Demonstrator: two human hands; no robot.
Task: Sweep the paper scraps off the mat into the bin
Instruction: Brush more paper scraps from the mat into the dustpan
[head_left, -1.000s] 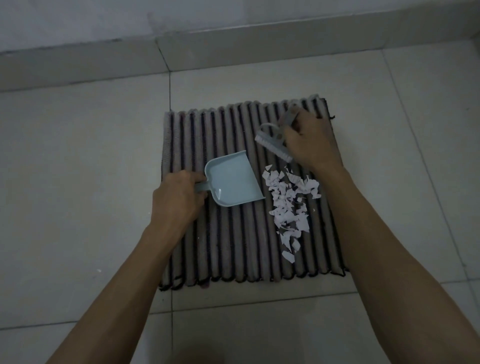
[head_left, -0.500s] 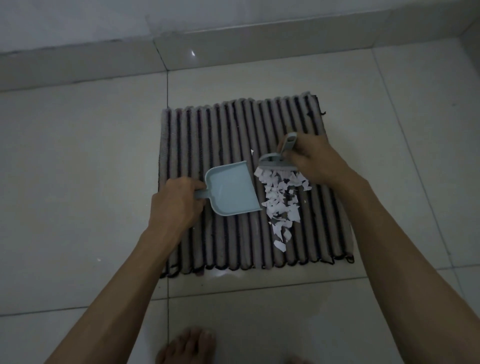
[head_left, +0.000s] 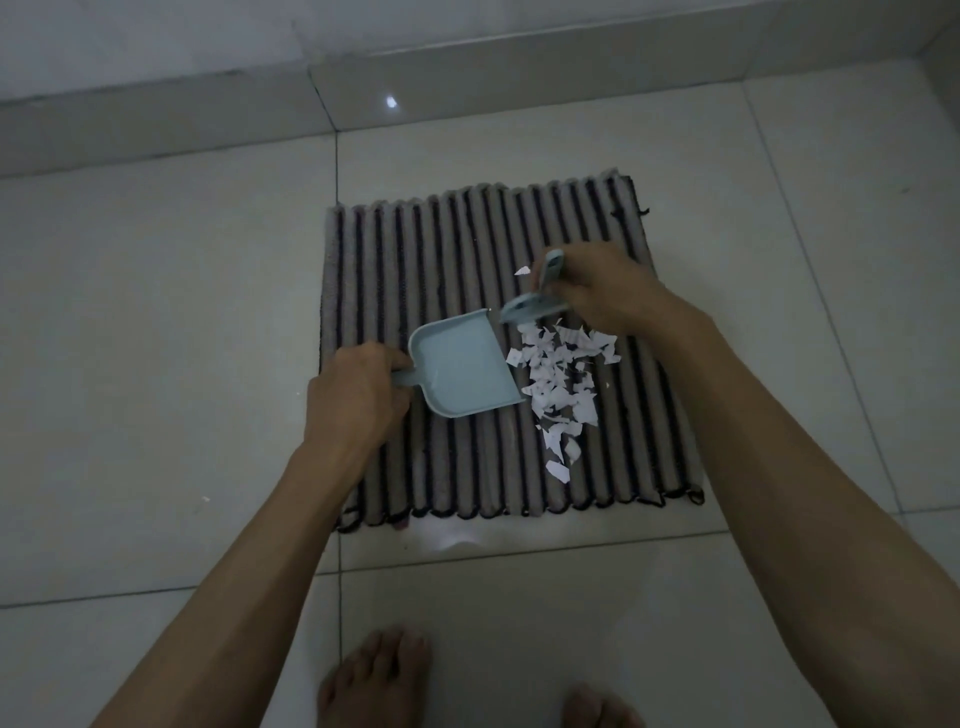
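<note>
A ribbed grey and black striped mat (head_left: 447, 249) lies on the tiled floor. A pile of white paper scraps (head_left: 563, 382) sits on its right half, with one stray scrap (head_left: 522, 270) further back. My left hand (head_left: 353, 397) grips the handle of a light blue dustpan (head_left: 462, 369), whose open edge touches the left side of the pile. My right hand (head_left: 608, 291) holds a small light blue brush (head_left: 535, 306) at the far end of the pile, close to the pan's far corner. No bin is in view.
Pale floor tiles (head_left: 156, 338) surround the mat, with a low tiled step (head_left: 467, 73) along the far side. My bare feet (head_left: 379, 680) stand on the tiles just in front of the mat.
My right hand brought the brush from the mat's far part down to the far end of the scrap pile. The dustpan stayed against the pile's left side.
</note>
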